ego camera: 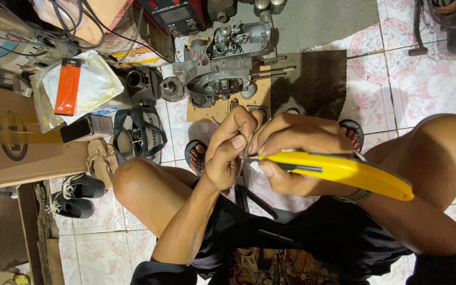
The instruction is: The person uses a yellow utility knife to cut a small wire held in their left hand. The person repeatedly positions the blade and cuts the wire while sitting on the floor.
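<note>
- A cardboard box [11, 134] is sitting on the floor, out of the way.
- The left hand [227, 153] is pinching a small metal piece [242, 158] in its fingers, keeping it steady.
- The right hand [291, 153] is gripping a yellow knife [339, 171], its fingers wrapped tight, blade touching the piece.

Bright, even overhead light, warm cast. Tiled floor [428, 79] shows mild glare top right. Soft shadows under knees; dark patch beside engine casing [222, 68]. Centre sharp, yellow utility knife [339, 171] crisp. Wide-angle stretch at edges; bottom-left corner dim, slightly soft.
</note>
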